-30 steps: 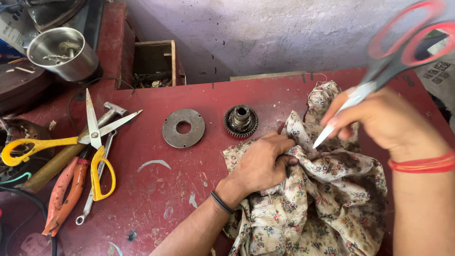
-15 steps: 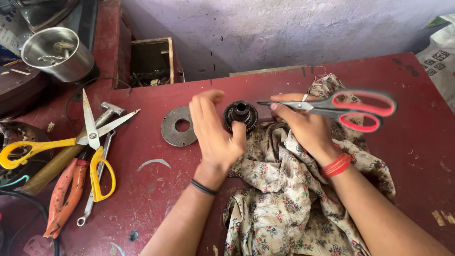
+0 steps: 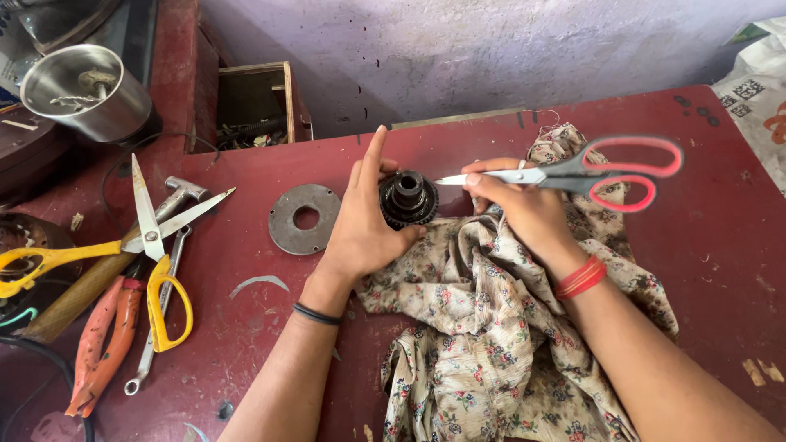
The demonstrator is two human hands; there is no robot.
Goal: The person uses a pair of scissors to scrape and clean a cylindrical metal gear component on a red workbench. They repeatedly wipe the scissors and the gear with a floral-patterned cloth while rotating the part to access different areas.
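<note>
Only one package in view: a white woven sack (image 3: 757, 82) at the far right edge, beyond the red table (image 3: 720, 213), printed with small dark square patterns, a green patch on top, an orange mark lower.
</note>
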